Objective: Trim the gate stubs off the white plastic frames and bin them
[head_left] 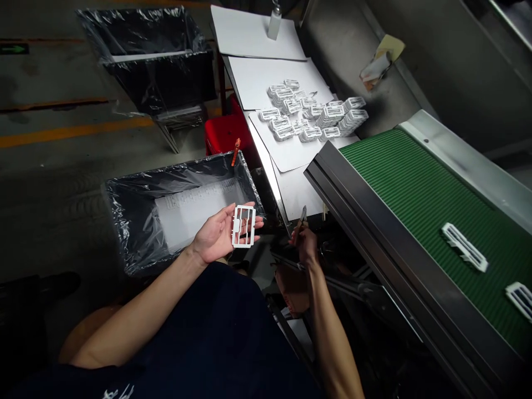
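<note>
The left grip [216,235] lies spread and palm up, its fingers nearly flat. A white plastic frame [244,226], rectangular with slotted bars, rests across the fingers, with the thumb at its upper corner. The frame sits over the right end of a plastic-lined black bin [133,221], and a white sheet [191,213] lies inside the bin below it.

The right grip [305,244] is curled closed around a small metal-tipped hand tool [303,217], held upright. The light is poor here, so it may be a pair of nippers, but the shape is hard to make out. This hand sits low, between the bin and the dark side rail [353,221] of a conveyor.

On the belt, a green ribbed surface [419,205], two more white plastic frames [464,247] [519,299] lie well apart near its lower end. Beyond the hands, a long pile of similar frames [311,113] stands in small stacks on overlapping white sheets [266,83]. A small bottle [274,25] stands on the farthest sheet.

An orange clip [235,152] sits on the bin's far rim, just in front of a red stool [224,130]. A second lined bin [145,61] stands farther off on the floor [62,177], which is marked with a yellow line [70,133].
</note>
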